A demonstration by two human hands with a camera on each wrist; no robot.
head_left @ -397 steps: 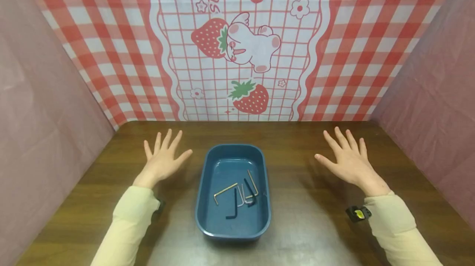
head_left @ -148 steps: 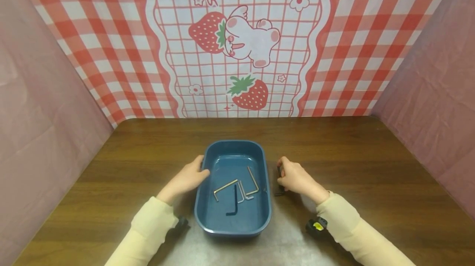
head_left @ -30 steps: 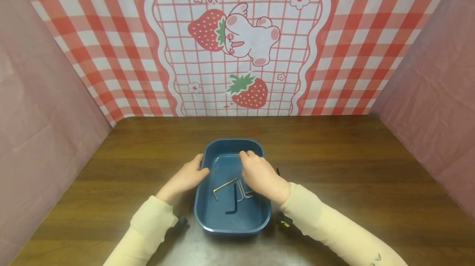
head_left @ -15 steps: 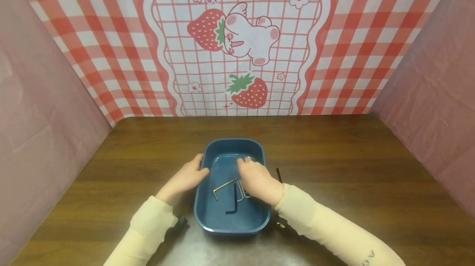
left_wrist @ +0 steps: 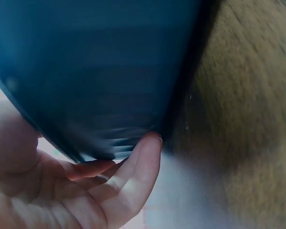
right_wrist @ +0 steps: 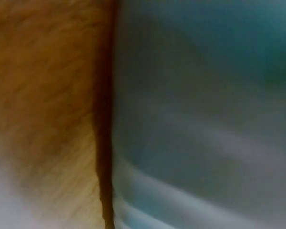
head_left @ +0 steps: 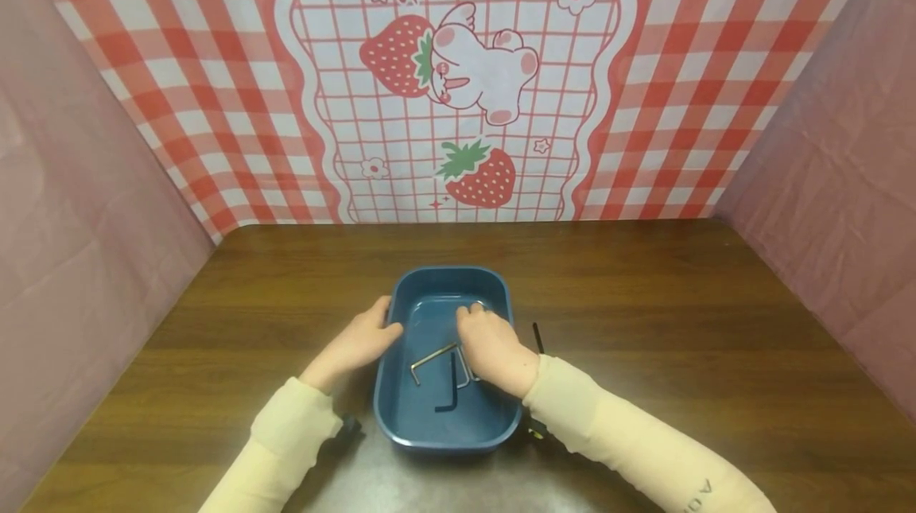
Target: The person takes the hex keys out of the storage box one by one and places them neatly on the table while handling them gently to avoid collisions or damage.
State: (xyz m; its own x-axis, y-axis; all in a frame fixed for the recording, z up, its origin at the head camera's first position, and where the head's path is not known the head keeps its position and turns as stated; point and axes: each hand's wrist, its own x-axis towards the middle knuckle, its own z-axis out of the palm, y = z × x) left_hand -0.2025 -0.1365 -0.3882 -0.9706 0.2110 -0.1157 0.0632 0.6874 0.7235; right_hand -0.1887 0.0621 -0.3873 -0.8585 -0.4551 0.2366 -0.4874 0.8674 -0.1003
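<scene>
In the head view, a blue plastic tray holds several L-shaped hex keys. A brass hex key, a black hex key and a silver hex key show inside it. My left hand grips the tray's left wall, thumb at the rim; the left wrist view shows fingers against the outside. My right hand reaches down into the right half of the tray with bent fingers. It covers the keys there, and whether it pinches one is hidden. The right wrist view is blurred, showing the tray's outer wall.
Another black hex key lies on the brown wooden table, just right of the tray and partly behind the right sleeve. A red-and-white checked cloth hangs behind, with pink cloths at both sides.
Since the oldest frame, one black hex key has gone from the tray to the table on the right. My right hand then entered the tray and shifted slightly left. The left hand stays put.
</scene>
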